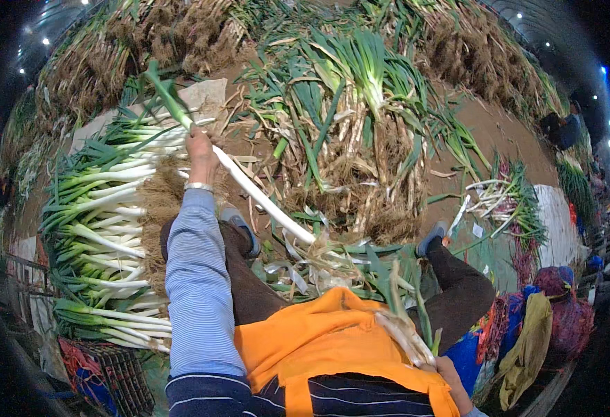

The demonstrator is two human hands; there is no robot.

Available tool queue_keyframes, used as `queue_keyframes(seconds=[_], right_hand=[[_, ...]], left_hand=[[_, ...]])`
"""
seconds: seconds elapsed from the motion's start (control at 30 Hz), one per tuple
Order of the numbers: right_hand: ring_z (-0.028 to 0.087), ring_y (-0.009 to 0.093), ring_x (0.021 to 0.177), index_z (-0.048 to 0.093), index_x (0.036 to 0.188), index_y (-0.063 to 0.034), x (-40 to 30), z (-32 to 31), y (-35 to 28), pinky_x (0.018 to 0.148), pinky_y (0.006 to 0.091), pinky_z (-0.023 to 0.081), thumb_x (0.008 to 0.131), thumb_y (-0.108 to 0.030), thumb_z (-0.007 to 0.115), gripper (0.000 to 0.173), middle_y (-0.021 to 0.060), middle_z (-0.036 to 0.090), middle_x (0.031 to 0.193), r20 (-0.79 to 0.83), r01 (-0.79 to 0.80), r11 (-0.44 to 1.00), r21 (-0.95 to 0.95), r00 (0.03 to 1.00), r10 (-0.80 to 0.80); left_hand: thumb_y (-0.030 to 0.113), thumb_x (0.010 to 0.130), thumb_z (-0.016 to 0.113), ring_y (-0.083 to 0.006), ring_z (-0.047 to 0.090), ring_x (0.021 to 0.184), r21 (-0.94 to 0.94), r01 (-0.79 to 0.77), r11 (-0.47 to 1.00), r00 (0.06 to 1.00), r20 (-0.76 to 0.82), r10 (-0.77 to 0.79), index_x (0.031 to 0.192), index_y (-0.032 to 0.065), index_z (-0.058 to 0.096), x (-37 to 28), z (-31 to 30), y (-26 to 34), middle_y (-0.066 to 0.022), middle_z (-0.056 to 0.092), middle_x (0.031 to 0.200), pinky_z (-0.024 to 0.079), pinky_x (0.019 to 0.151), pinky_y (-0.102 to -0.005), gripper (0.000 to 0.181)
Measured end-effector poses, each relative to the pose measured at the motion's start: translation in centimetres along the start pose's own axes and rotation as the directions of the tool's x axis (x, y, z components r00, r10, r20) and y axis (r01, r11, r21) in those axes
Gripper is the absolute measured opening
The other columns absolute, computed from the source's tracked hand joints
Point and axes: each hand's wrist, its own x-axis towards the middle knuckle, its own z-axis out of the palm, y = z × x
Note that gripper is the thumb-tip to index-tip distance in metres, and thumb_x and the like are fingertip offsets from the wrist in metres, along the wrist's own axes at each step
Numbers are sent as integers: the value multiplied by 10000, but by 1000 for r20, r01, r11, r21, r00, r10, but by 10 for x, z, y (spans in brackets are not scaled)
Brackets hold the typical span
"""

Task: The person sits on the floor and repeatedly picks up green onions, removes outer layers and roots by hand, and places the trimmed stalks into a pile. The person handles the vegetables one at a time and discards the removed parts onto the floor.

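Observation:
My left hand (200, 151), arm stretched forward, grips a peeled long green onion (263, 200) near where white turns green. Its leaves point away to the upper left; its white shaft slants down to the right, towards my lap. My right hand (448, 372), partly cut off by the orange apron (326, 333), is closed around the lower end of an unpeeled green onion (406, 339) with dry outer leaves. Left of my leg lies a long row of cleaned green onions (107, 224), leaves outward, brown roots towards me. Ahead is a heap of uncleaned green onions (357, 135).
Root-on bundles (180, 41) are stacked at the far left, more (472, 52) at the far right. Loose peelings (305, 271) lie between my feet. At right are a small onion pile (503, 203) and red netting (566, 318). A black crate (120, 375) stands lower left.

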Motion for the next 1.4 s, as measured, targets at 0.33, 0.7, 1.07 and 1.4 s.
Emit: queue_keyframes(seconds=[0.33,0.7,1.07,1.4], right_hand=[[506,328,814,677,881,-72,145,-16,-1,691,443,405,818,-308,650,245,139,553,836,149,451,390,-803,786,-600],[529,387,918,657,1036,-71,207,7,50,807,471,452,863,-362,617,342,192,579,933,111,289,562,-775,938,-329],[512,369,859,630,971,-38,228,19,-4,772,464,447,880,-242,595,226,173,543,889,212,532,538,-654,812,-544],[595,406,812,601,1012,13,397,89,-130,704,456,466,928,-216,540,252,233,622,883,285,657,657,-371,754,-592]], left_hand=[[385,1004,416,-134,432,540,-246,-87,965,983,136,123,967,80,364,-63,-4,64,-51,456,727,407,432,-279,312],[315,918,605,-178,514,634,-124,-451,884,886,60,460,1046,91,512,-34,-314,338,-80,553,803,459,557,-300,275],[215,906,537,-163,526,934,878,-256,405,867,23,498,1228,-40,522,-65,-417,292,-121,572,1085,444,801,-303,411],[131,834,546,-375,615,819,551,-825,125,565,811,153,962,43,583,-95,-18,92,-194,619,841,498,713,-449,160]])
